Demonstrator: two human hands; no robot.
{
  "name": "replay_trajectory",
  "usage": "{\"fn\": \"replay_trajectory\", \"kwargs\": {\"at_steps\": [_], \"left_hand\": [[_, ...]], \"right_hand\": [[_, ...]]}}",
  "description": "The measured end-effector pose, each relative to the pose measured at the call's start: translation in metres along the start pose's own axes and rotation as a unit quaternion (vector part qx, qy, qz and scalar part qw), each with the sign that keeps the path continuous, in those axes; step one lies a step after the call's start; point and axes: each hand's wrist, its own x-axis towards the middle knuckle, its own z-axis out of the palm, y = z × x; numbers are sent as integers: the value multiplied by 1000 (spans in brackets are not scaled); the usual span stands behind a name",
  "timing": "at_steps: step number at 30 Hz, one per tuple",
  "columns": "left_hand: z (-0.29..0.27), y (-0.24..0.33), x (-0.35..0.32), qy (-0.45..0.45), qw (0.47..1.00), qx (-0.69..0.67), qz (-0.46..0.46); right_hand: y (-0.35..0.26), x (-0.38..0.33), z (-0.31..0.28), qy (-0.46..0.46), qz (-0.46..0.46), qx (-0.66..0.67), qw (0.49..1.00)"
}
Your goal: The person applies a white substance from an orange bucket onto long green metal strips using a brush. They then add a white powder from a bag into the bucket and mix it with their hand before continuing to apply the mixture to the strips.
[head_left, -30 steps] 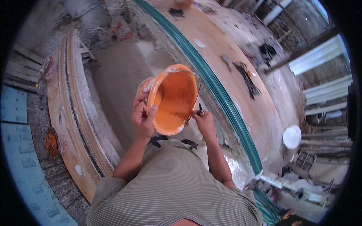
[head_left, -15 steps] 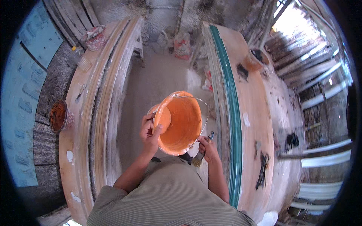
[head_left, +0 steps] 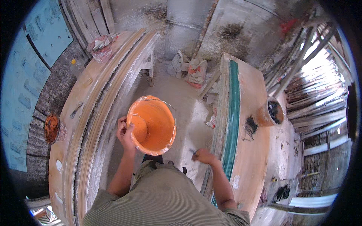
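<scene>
My left hand (head_left: 125, 132) is closed on the left rim of an orange bucket (head_left: 160, 122), thumb inside and fingers outside. Its mouth is tipped toward me, showing orange walls, a round base and pale smears along the rim. A thin wire handle (head_left: 174, 113) hangs at the right side. Apart from the bucket, my right hand (head_left: 204, 156) is closed around a paintbrush (head_left: 194, 151); only a dark bit shows and its bristles are hidden. Beside that hand runs a glossy teal-painted moulding (head_left: 230, 124) on the right bench.
Pale wooden mouldings (head_left: 109, 90) lie along the left bench, with a scraper (head_left: 76, 109) and a tub of orange-brown stuff (head_left: 52, 129). On the right bench stand a bucket (head_left: 274, 111) and a black tangle (head_left: 250, 127). Sacks (head_left: 197, 71) rest on the far floor.
The bucket has moved left, away from my right hand, which has let go of its wire handle. The brush's bristles, visible before, are now hidden. My view has shifted.
</scene>
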Motion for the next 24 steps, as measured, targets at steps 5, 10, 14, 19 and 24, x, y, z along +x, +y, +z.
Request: {"fn": "replay_trajectory", "kwargs": {"at_steps": [5, 10, 14, 19, 24], "left_hand": [[11, -48, 72, 52, 998, 21, -20], [37, -95, 150, 70, 997, 18, -23], [59, -114, 211, 70, 998, -2, 8], [48, -113, 254, 148, 988, 45, 25], [23, -99, 248, 294, 943, 117, 102]], "right_hand": [[-16, 95, -163, 666, 24, -14, 745], [-14, 199, -237, 450, 140, 437, 766], [-32, 279, -238, 448, 30, 417, 790], [20, 402, -249, 385, 86, 221, 892], [-30, 509, -282, 181, -40, 257, 948]]}}
